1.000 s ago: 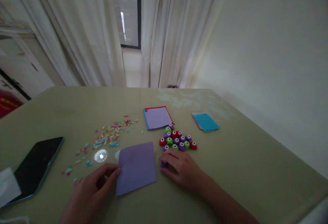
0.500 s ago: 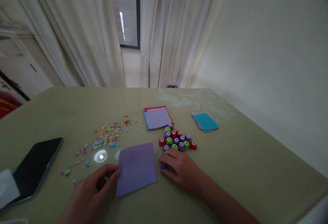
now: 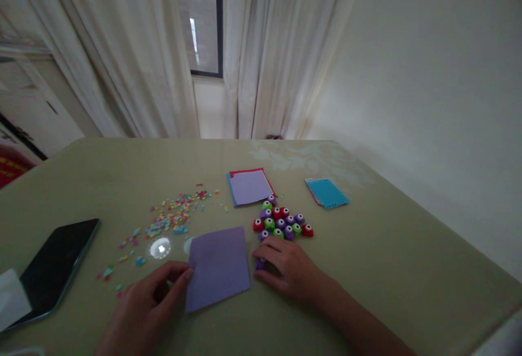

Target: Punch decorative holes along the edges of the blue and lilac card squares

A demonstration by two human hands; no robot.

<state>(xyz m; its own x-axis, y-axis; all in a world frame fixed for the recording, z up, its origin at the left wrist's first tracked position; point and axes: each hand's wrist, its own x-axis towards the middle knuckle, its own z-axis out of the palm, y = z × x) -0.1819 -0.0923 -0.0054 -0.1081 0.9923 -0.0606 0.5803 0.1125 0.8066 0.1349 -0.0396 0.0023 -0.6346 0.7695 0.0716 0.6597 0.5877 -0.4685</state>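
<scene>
My left hand [image 3: 144, 304] rests on the table with thumb and fingers pinching the left edge of a purple paper sheet [image 3: 218, 266] that lies flat in front of me. My right hand [image 3: 287, 269] lies just right of the sheet, fingers curled over a small purple punch [image 3: 260, 263] that shows only at its edge. Right behind that hand sits a cluster of several red, green and purple punches [image 3: 282, 222].
Coloured paper bits [image 3: 175, 217] are scattered left of centre. A stack of purple, red and blue sheets [image 3: 249, 187] lies behind the punches and a blue sheet [image 3: 327, 193] to the right. A dark tablet [image 3: 55, 266] sits near the left edge.
</scene>
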